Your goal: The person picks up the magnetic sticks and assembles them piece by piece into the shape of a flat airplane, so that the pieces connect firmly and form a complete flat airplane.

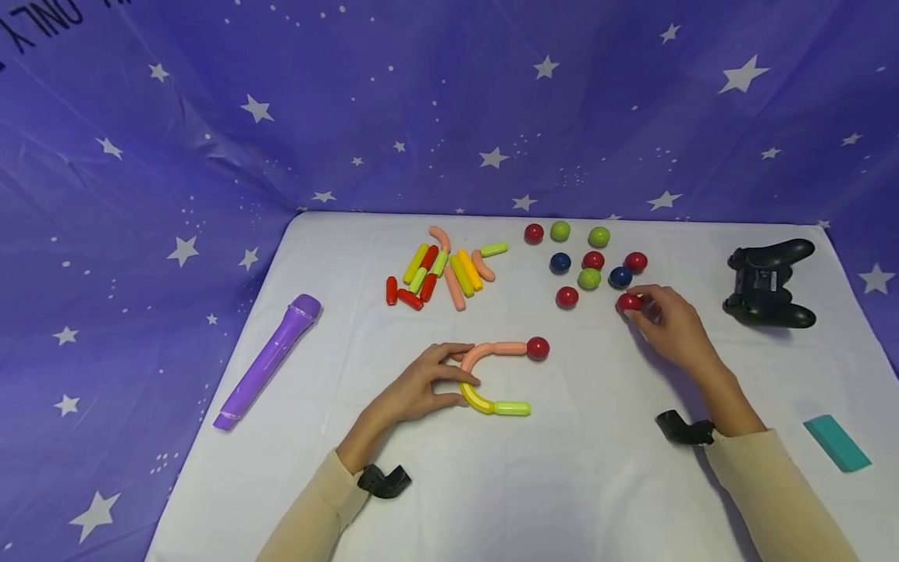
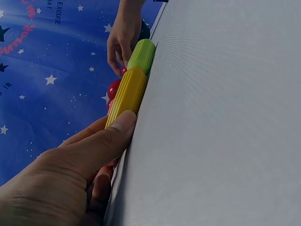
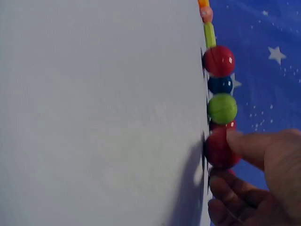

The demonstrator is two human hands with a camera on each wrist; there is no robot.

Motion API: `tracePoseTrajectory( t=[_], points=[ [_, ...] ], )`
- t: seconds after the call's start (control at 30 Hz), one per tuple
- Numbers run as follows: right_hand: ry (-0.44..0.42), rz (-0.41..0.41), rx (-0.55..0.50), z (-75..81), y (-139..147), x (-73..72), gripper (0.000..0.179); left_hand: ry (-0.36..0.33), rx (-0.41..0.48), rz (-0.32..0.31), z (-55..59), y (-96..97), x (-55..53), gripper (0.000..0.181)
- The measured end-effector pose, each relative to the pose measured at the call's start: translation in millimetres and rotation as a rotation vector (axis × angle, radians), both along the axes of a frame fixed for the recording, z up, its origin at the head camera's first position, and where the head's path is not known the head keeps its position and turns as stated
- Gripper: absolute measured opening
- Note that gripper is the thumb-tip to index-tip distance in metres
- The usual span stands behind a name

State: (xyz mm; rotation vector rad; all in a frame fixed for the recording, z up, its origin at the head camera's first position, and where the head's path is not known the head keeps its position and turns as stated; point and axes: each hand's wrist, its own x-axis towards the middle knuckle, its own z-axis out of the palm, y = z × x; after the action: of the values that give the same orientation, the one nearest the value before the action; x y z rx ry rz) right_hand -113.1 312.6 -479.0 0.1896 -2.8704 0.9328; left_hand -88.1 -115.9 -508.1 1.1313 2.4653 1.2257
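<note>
Lower centre, our left hand [image 1: 421, 382] grips the curved pink-yellow-green plastic chain [image 1: 478, 401]; our right hand [image 1: 671, 326] pinches a glossy red ball [image 1: 627, 302], best lifted vertically.

White-covered table [image 1: 562, 484]. Purple-blue backdrop [image 1: 435, 58] behind it and along both sides, slightly creased, printed with pale stars [image 1: 743, 75] and dots. Dark lettering [image 1: 45, 19] upper left.

Your head camera looks forward and down across the surface [image 1: 597, 484]; your wrist cameras look low along it, close up. All three views share your right fingers [image 3: 231, 190].
</note>
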Motion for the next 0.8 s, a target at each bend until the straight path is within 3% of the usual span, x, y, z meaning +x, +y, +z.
tracePoseTrajectory(
  t=[0.2, 0.4, 0.6, 0.8],
  points=[
    [0.000, 0.221, -0.003, -1.9, -33, 33.0, 0.038, -0.001, 0.020, -0.012, -0.5, 0.2, -1.2, 0.030],
    [-0.076, 0.421, -0.069, -1.8, -75, 67.9, 0.039, -0.007, 0.033, -0.010, 1.1, -0.7, -2.6, 0.030],
    [-0.094, 0.499, -0.102, -2.4, -93, 80.3, 0.040, 0.009, 0.036, -0.017, 0.0, -1.3, -3.1, 0.030],
    [-0.145, 0.513, -0.105, -2.2, -99, 85.4, 0.038, -0.024, 0.038, -0.015, -0.2, -1.4, -1.8, 0.029]
  ],
)
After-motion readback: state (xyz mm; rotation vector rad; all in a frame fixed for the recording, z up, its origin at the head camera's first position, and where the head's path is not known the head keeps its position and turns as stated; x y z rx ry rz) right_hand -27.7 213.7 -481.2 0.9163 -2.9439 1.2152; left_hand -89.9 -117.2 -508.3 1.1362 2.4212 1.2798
